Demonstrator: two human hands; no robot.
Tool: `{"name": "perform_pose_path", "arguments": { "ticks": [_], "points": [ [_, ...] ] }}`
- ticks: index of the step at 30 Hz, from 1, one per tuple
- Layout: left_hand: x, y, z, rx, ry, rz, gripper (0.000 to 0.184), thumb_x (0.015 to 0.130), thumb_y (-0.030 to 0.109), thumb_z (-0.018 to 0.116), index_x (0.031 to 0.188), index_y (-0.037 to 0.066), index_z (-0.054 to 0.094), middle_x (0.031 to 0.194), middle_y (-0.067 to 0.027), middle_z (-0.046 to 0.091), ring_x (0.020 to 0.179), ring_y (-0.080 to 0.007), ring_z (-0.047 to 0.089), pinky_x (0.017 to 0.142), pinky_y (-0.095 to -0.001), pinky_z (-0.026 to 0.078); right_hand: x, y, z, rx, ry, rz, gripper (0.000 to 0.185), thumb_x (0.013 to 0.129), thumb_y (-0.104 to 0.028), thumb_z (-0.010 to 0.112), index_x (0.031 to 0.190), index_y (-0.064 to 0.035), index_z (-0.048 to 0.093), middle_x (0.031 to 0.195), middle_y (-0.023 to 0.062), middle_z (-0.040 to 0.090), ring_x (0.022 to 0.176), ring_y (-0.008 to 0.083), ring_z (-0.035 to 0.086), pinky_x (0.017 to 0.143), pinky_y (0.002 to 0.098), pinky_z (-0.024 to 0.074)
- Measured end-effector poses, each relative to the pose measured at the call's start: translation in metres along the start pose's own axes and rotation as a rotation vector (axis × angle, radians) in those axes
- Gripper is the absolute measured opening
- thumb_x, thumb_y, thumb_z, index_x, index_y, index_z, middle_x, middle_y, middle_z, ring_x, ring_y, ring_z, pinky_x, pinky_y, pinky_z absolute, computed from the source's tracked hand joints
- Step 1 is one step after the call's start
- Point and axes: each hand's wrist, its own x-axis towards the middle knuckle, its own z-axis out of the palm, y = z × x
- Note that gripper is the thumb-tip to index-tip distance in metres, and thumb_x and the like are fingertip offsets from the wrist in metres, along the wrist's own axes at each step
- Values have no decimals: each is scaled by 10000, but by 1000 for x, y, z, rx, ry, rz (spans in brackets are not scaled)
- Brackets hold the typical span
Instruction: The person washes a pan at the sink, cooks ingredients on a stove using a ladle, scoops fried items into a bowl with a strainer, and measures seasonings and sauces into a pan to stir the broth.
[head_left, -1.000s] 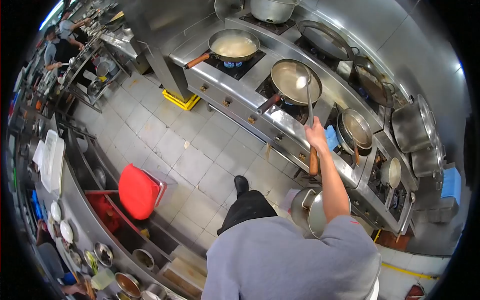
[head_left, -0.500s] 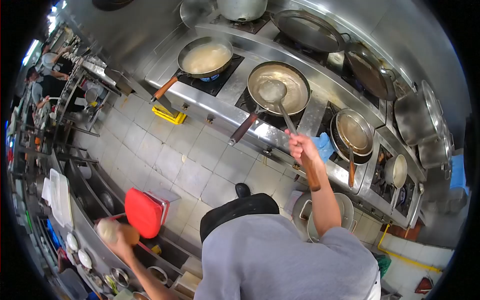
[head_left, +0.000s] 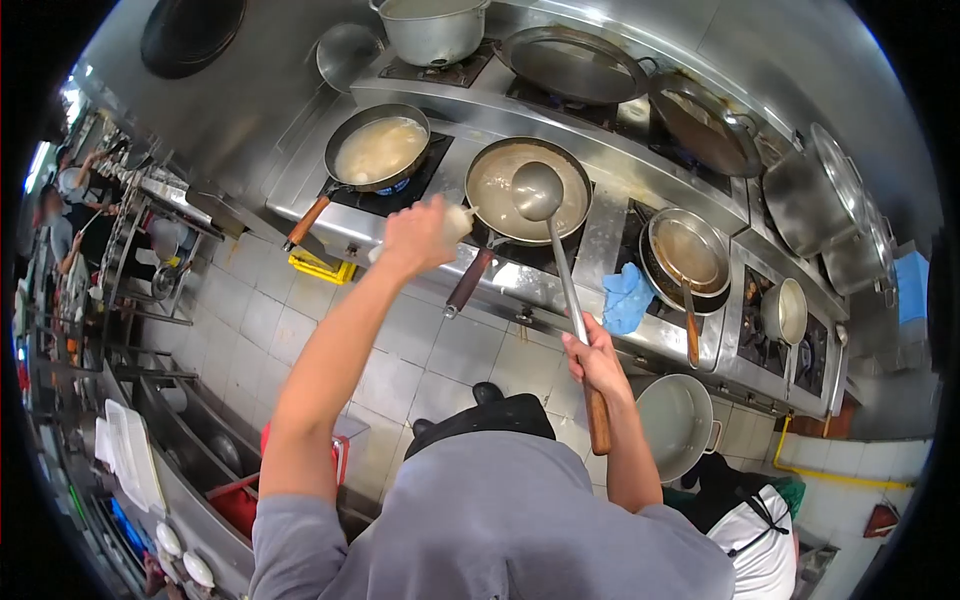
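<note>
My left hand (head_left: 420, 238) is closed around a pale squeeze bottle (head_left: 459, 222), tipped so that its nozzle points over the near-left rim of the middle frying pan (head_left: 588, 192). A thin layer of pale liquid (head_left: 495, 190) covers the bottom of that pan. My right hand (head_left: 597, 357) grips a long metal ladle (head_left: 538, 190) by its shaft, just above the wooden handle end. The ladle's bowl hangs over the pan with its rounded outside showing. Below my left hand the pan's dark wooden handle (head_left: 470, 282) juts toward me.
On the left burner a frying pan (head_left: 423, 126) of pale, cloudy liquid stands over a blue flame. Stacked pans (head_left: 727, 245) and a blue cloth (head_left: 627, 298) are at the right. A small saucepan (head_left: 790, 312) sits farther right. Beside me is another person's white apron (head_left: 765, 555).
My left hand has brought the bottle from the lower-left counter up to the middle pan. The ladle has turned over, its hollow no longer showing, and my right hand is lower.
</note>
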Motion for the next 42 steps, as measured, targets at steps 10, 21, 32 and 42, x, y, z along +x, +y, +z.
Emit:
{"name": "perform_pose_path", "arguments": {
  "ticks": [10,21,32,42],
  "points": [
    [41,44,24,232,-120,18,441,621,188,696,1011,42,548,921,-123,657,885,-275,651,735,-383,507,-3,2,-2,179,-78,71,429,878,-110,547,1284,-89,411,645,-13,405,401,59,358,373,235,308],
    [21,21,13,293,-183,-104,411,666,182,701,1038,62,574,930,-68,673,888,-212,660,713,-327,491,30,3,-22,280,-145,105,464,874,-88,547,1304,-79,373,632,6,420,386,84,366,357,258,291],
    [18,33,7,171,-179,-139,410,637,134,693,1002,14,551,902,-138,668,880,-264,660,733,-345,524,45,-5,-33,293,-209,147,417,889,-122,547,1279,-96,399,641,3,410,392,78,363,355,258,287],
    [17,43,5,171,-166,-186,385,672,164,701,1026,57,598,971,-77,678,917,-219,658,743,-340,494,45,-12,-38,367,-242,165,404,898,-135,532,1285,-121,421,654,-13,394,412,60,343,372,232,278]
  ]
}}
